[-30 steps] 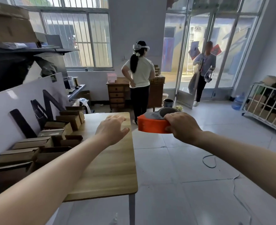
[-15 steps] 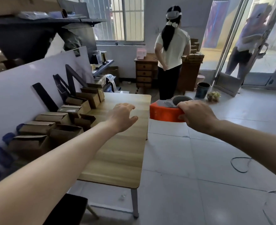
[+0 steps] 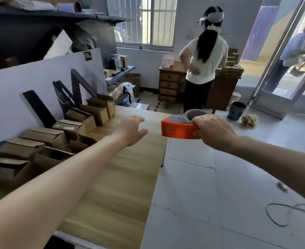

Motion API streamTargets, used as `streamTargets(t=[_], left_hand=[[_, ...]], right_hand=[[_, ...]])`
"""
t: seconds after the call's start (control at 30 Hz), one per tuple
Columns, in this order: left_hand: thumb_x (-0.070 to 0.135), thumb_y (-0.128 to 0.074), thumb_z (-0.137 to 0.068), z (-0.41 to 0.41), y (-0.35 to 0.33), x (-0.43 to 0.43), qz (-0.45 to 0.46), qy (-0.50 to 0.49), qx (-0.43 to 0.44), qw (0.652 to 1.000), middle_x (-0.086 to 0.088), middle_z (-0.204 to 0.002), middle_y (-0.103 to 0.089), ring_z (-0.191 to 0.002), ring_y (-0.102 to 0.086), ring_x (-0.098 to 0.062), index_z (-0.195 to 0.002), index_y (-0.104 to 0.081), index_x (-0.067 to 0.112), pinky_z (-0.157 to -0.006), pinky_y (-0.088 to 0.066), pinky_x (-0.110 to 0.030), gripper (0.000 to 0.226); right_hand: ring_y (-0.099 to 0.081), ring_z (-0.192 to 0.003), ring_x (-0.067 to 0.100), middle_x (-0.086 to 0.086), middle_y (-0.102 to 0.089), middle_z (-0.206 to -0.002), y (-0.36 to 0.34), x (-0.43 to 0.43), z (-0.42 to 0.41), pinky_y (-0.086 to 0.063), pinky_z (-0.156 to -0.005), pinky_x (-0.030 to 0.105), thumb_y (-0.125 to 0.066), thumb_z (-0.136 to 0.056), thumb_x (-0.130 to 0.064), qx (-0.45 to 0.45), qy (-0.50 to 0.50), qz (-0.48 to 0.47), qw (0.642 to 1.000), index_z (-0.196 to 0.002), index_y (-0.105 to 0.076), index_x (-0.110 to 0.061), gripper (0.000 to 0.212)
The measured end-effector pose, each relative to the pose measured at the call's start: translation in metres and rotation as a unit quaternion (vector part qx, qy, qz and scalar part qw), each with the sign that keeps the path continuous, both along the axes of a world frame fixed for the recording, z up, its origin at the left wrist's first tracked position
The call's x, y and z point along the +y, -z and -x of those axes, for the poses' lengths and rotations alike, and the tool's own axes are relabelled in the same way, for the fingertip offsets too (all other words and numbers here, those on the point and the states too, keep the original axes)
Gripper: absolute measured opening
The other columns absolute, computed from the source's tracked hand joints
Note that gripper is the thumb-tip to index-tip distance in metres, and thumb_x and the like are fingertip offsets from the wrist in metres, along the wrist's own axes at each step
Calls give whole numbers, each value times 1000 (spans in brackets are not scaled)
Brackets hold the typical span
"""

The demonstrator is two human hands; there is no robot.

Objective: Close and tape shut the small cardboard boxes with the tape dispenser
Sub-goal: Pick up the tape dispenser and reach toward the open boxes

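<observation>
Gripping orange tape dispenser (image 3: 179, 129) in right hand (image 3: 213, 131), fingers curled round it, past table's (image 3: 112, 186) right edge. Left hand (image 3: 130, 131) over table, fingers spread, empty. Small cardboard boxes (image 3: 45, 139) along left edge.

Both bare arms stretch forward, the left one from the lower left and the right one from the right side. The left hand (image 3: 130, 130) is palm down, with fingers relaxed and a little spread. The right hand (image 3: 212, 131) grips the tape dispenser (image 3: 178, 129), fingers curled over its top.
</observation>
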State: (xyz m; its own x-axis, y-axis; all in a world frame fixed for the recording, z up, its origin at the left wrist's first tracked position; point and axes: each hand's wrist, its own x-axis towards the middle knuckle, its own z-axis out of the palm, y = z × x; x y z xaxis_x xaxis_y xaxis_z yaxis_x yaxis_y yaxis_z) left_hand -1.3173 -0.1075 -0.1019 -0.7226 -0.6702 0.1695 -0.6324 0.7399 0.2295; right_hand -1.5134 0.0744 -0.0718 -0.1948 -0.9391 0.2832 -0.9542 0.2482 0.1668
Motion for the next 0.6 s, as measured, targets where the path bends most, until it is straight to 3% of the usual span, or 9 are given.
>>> streamTargets(t=[0.33, 0.6], left_hand=[[43, -55, -94, 67, -1, -40, 9, -14, -18, 1000, -2, -144, -48, -133, -42, -21, -140, -46, 19, -104, -40, -38, 53], [43, -56, -93, 123, 5, -64, 17, -83, -32, 996, -3, -145, -47, -136, -39, -21, -141, -46, 19, -108, -40, -43, 54]], right_hand=[[-60, -103, 26, 5, -66, -110, 2, -49, 76, -38, -80, 32, -58, -91, -28, -8, -4, 2, 1000, -106, -58, -13, 21], [-63, -100, 24, 2, -68, -106, 20, -107, 161, -44, -89, 35, -60, -90, -31, -18, -85, 15, 996, -103, -60, -17, 20]])
